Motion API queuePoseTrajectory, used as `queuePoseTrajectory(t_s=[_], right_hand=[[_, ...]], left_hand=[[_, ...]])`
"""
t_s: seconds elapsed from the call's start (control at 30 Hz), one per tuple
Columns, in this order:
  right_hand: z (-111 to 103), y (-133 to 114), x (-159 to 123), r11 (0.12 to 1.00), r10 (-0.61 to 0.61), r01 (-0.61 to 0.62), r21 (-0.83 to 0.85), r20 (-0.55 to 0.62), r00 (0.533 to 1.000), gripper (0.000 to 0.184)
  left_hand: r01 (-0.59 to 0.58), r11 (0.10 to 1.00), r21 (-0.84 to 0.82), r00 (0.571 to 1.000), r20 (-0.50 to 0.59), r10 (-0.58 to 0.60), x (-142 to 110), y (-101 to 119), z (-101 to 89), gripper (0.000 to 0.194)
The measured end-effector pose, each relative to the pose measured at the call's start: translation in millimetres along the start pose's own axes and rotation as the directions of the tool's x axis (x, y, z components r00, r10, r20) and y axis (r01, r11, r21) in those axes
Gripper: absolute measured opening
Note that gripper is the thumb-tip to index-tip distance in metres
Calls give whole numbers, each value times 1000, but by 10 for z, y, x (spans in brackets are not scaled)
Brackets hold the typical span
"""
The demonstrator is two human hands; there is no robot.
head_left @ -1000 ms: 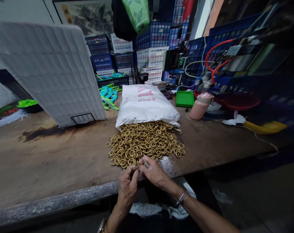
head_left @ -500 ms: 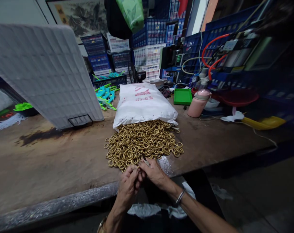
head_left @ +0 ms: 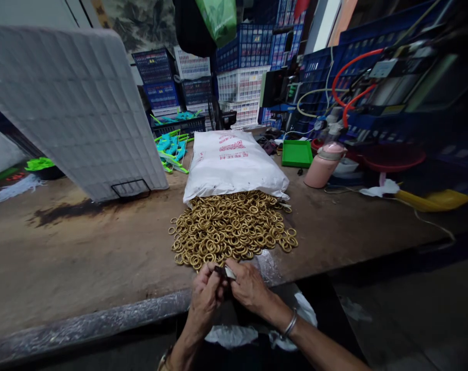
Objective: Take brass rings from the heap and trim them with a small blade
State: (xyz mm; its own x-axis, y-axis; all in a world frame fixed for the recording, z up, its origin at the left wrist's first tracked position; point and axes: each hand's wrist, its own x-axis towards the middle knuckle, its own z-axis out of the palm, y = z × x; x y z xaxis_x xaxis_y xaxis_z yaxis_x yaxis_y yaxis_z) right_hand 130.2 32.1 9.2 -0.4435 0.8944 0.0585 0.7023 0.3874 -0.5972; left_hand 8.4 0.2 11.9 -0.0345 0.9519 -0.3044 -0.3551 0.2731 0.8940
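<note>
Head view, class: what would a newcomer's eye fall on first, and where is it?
Probably the gold rings, heaped on the table at the white sack's near end. Just in front, the left hand and right hand work close together, the right gripping a small tool. A tall white panel stands at the picture's left.

Room leftward; rings (head_left: 230, 226) (sack (head_left: 234, 172) behind) obstruct.

Brown table (head_left: 83, 268), gold rings (head_left: 230, 226), white sack (head_left: 234, 170)

Head-worn camera looked forward and down from close above bare hands (head_left: 250, 287), across broad brown tabletop (head_left: 102, 263) toward stacked blue-and-white plastic crates (head_left: 241, 85).
</note>
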Motion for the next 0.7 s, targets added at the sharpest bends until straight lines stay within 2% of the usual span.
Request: queuePoseTrajectory(t_s=[0.1,0.27,0.4,0.5,0.6,0.7], right_hand=[[-15,-36,2,997,8,-6,-76,20,1000,30],[11,-72,-2,988,42,-40,-148,11,999,24],[44,-24,-11,984,40,-35,-173,28,999,24],[51,82,15,972,77,-65,-227,45,996,22],[59,168,64,955,117,-108,-275,15,993,22],[75,154,138,968,67,-72,-240,-30,997,22]], left_hand=[[-5,999,40,999,-41,7,13,-11,-11,37],[-17,997,80,997,-68,22,29,-33,-33,37],[-12,997,74,999,-38,15,-41,-54,-40,36],[14,1000,21,999,28,-15,-166,-39,-19,35],[75,993,-88,993,99,-67,-280,31,16,33],[132,971,-200,987,118,-110,-308,90,14,32]])
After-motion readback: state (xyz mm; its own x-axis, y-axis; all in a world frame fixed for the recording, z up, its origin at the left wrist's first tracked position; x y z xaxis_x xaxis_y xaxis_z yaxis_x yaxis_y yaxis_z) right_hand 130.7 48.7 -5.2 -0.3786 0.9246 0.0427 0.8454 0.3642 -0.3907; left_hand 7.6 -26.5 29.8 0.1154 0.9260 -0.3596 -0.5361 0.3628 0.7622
